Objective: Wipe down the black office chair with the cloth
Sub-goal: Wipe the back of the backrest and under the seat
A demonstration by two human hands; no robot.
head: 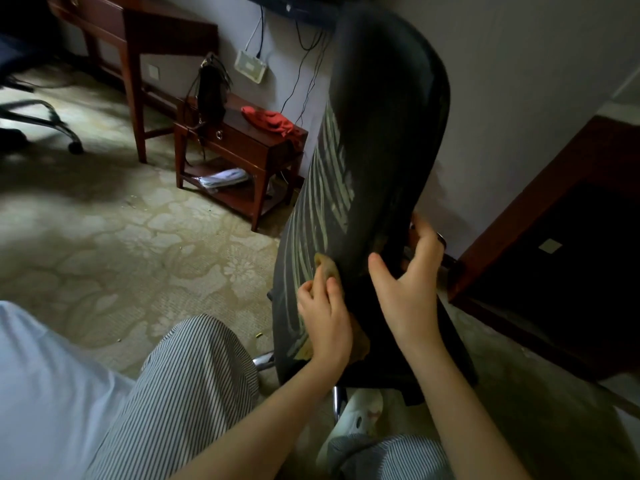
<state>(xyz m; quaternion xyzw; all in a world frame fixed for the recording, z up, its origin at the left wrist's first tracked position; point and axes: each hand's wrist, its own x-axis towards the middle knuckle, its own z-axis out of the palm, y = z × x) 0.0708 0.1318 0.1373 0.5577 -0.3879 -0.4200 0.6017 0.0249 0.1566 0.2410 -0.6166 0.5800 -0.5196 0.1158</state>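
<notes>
Tan cloth [327,269], bunched in the gripping left hand [325,317], is pressing against the black office chair [381,116]'s lower backrest while the right hand [405,289] is clasping its edge, so the next stroke probably needs sliding upward.

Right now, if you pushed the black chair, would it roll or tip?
Probably shift or swivel: the right hand grips the black chair, seemingly steadying it while the left hand presses the cloth. Its chrome base hints at rolling, though no wheels show. The carpet would likely slow it.
</notes>
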